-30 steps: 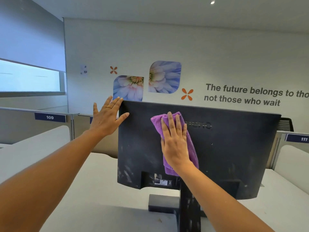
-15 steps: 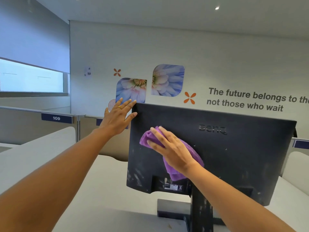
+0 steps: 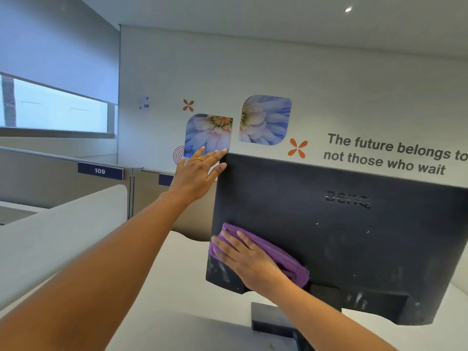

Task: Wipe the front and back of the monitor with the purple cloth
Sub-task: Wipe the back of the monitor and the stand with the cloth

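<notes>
Centre-left of frame, your left grip [image 3: 200,173] is released, straight fingers touching the top-left corner of the monitor [image 3: 354,236]; lower centre, your right grip [image 3: 250,262], fingers straight, presses the purple cloth [image 3: 286,260] flat on the monitor's lower-left back, above the surface [image 3: 177,287]

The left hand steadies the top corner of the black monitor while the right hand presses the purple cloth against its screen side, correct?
No: the head view shows the right hand pressing the purple cloth on the back of the black monitor, not its screen side. The left hand does steady the top corner.
</notes>
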`<move>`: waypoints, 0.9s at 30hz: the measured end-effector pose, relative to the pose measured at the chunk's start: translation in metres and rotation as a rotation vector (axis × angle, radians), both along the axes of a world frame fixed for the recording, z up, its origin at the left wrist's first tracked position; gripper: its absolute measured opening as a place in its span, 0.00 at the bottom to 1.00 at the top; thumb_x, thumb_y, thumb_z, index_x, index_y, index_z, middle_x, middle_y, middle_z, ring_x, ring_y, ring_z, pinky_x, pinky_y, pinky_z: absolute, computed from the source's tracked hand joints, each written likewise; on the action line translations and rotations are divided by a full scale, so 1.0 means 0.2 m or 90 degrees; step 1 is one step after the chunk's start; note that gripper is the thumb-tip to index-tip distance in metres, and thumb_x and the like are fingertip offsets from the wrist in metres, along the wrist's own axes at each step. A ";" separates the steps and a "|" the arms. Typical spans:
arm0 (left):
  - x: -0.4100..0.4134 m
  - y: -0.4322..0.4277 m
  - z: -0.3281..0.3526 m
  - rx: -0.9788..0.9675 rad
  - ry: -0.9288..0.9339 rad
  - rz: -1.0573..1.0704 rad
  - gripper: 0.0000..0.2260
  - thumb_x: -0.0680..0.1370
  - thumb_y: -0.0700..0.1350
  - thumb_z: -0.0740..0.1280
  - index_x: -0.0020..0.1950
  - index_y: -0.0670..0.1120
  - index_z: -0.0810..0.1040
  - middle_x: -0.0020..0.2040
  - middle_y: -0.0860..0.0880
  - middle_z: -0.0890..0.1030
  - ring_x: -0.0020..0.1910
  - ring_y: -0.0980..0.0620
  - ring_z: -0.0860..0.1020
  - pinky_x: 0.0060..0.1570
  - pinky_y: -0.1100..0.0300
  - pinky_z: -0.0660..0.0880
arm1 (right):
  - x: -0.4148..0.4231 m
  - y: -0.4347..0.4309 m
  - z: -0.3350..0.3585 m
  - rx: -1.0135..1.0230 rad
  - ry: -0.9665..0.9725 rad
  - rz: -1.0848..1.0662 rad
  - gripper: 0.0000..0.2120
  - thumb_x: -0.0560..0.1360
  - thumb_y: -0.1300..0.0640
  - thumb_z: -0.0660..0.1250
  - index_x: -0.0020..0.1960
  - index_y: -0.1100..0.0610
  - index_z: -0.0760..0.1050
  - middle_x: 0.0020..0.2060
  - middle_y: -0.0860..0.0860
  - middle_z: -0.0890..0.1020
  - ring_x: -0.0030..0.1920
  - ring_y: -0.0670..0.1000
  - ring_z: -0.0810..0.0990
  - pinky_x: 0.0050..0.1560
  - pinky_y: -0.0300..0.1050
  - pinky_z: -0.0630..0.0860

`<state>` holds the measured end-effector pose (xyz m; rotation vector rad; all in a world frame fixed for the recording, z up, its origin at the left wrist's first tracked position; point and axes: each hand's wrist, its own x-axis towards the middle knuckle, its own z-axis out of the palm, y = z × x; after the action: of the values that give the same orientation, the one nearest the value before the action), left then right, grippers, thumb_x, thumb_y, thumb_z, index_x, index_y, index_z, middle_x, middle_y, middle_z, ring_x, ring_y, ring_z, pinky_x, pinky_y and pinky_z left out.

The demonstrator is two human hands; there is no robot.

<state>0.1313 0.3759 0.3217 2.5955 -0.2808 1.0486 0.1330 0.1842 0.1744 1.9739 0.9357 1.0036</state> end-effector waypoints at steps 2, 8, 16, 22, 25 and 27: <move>0.00 0.01 0.00 0.003 0.001 -0.001 0.21 0.80 0.56 0.50 0.74 0.57 0.57 0.75 0.51 0.60 0.76 0.50 0.53 0.71 0.41 0.54 | -0.02 -0.02 0.00 -0.030 0.009 0.003 0.32 0.71 0.50 0.67 0.72 0.52 0.62 0.73 0.50 0.63 0.72 0.55 0.61 0.71 0.52 0.51; 0.01 0.01 -0.01 -0.015 0.002 -0.022 0.21 0.80 0.56 0.49 0.74 0.57 0.57 0.75 0.52 0.60 0.76 0.50 0.52 0.71 0.41 0.54 | -0.01 0.04 0.25 0.180 0.026 0.123 0.34 0.62 0.63 0.75 0.68 0.57 0.71 0.68 0.53 0.71 0.68 0.56 0.69 0.67 0.51 0.61; 0.01 0.00 -0.02 -0.013 0.007 -0.001 0.21 0.80 0.56 0.49 0.74 0.59 0.55 0.75 0.53 0.61 0.75 0.52 0.54 0.71 0.40 0.48 | 0.05 0.20 0.37 0.227 0.008 0.106 0.25 0.71 0.54 0.70 0.67 0.54 0.71 0.68 0.51 0.71 0.69 0.55 0.68 0.69 0.53 0.57; 0.02 0.00 -0.03 -0.034 -0.004 -0.012 0.21 0.81 0.56 0.48 0.74 0.59 0.56 0.74 0.50 0.62 0.75 0.51 0.54 0.70 0.40 0.46 | 0.03 0.19 0.11 0.054 0.011 0.008 0.28 0.76 0.51 0.59 0.75 0.54 0.56 0.75 0.52 0.57 0.74 0.56 0.54 0.72 0.55 0.45; 0.03 0.00 -0.04 -0.028 -0.002 0.002 0.21 0.80 0.56 0.48 0.74 0.59 0.55 0.74 0.49 0.62 0.75 0.50 0.55 0.71 0.39 0.46 | -0.01 0.12 -0.01 -0.032 0.030 -0.048 0.30 0.77 0.50 0.57 0.76 0.53 0.50 0.76 0.52 0.52 0.75 0.56 0.50 0.69 0.56 0.40; 0.03 0.00 -0.04 -0.027 -0.002 0.008 0.21 0.80 0.57 0.47 0.74 0.59 0.55 0.74 0.48 0.62 0.75 0.49 0.56 0.70 0.39 0.46 | -0.03 0.06 -0.06 -0.073 0.043 -0.060 0.31 0.76 0.50 0.61 0.75 0.52 0.53 0.75 0.51 0.54 0.74 0.55 0.53 0.69 0.55 0.40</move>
<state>0.1375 0.3758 0.3132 2.5621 -0.2402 1.0516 0.1269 0.1956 0.1618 1.9475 0.9067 0.8178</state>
